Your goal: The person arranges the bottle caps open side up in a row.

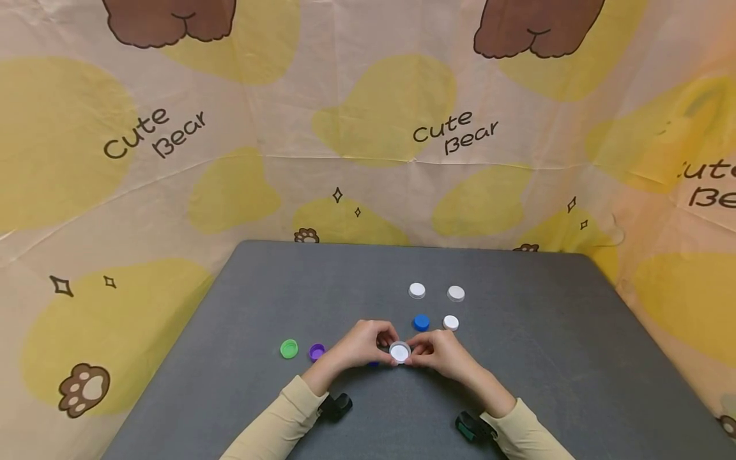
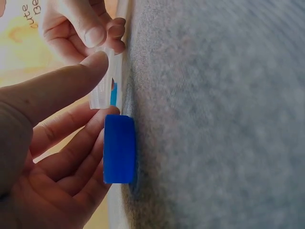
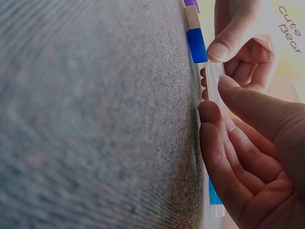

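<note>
A translucent white bottle cap (image 1: 400,352) is held just above the table, its hollow side up. My left hand (image 1: 363,342) pinches its left edge between thumb and fingers. From the other side my right hand (image 1: 441,352) pinches it too. The left wrist view shows the ridged side of this cap (image 2: 100,90) between both thumbs. Close to the left hand, a dark blue cap (image 2: 119,149) rests on the table; the hand mostly hides it in the head view. In the right wrist view a whitish cap (image 3: 192,17) is visible beyond the dark blue cap (image 3: 196,45).
Left of the hands lie a green cap (image 1: 289,349) and a purple cap (image 1: 317,352). Behind the right hand sit a blue cap (image 1: 421,322) and a white cap (image 1: 451,322), with two more white caps farther back. A printed cloth (image 1: 368,128) hangs behind the grey table (image 1: 310,275).
</note>
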Available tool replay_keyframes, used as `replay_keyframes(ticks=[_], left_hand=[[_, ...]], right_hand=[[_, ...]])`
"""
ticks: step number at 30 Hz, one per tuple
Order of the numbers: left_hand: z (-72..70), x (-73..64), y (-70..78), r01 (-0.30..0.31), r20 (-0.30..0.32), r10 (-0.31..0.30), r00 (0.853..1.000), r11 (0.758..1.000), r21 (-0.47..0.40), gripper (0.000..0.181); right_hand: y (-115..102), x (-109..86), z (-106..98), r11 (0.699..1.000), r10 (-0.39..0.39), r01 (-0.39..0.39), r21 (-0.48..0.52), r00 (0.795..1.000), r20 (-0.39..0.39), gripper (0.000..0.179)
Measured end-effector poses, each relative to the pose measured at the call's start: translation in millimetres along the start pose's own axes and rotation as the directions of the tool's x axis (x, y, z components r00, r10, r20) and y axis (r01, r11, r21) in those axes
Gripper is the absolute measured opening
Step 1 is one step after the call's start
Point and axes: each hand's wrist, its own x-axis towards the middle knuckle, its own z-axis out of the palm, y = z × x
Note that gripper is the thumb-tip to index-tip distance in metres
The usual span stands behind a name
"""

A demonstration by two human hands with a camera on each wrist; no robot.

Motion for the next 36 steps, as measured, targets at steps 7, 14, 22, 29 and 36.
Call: replay_keyframes(ticks=[7, 14, 22, 29, 36], left_hand=[[-0.7, 0.2, 1.3, 0.001, 0.026, -0.002, 1.000, 1.000, 0.022, 0.033], [-1.8, 0.8, 0.9, -0.011, 0.038, 0.009, 0.999, 0.999, 0.043, 0.033], [-2.5, 1.1, -0.7, -0.026, 0.051, 0.023, 0.998, 0.998, 0.062, 0.034], [-3.2, 1.8, 0.0, -0.028, 0.057, 0.025, 0.998, 0.998, 0.062, 0.034], [-3.6, 2.8, 0.2, -0.026, 0.059, 0.022, 0.998, 0.998, 0.057, 0.034]], right_hand=[[-0.4, -0.1, -0.6, 1.000, -0.002, 0.002, -0.008, 1.000, 0.014, 0.024], [-1.8, -0.1, -1.9, 1.000, -0.003, 0.003, -0.005, 1.000, 0.025, 0.023], [-2.4, 0.1, -3.1, 1.000, 0.010, -0.010, -0.013, 0.999, 0.040, 0.023], [-2.1, 0.4, -3.8, 1.000, -0.010, 0.010, 0.003, 0.999, 0.039, 0.024], [-1.3, 1.1, -5.1, 1.000, -0.018, 0.018, 0.007, 0.999, 0.042, 0.024]])
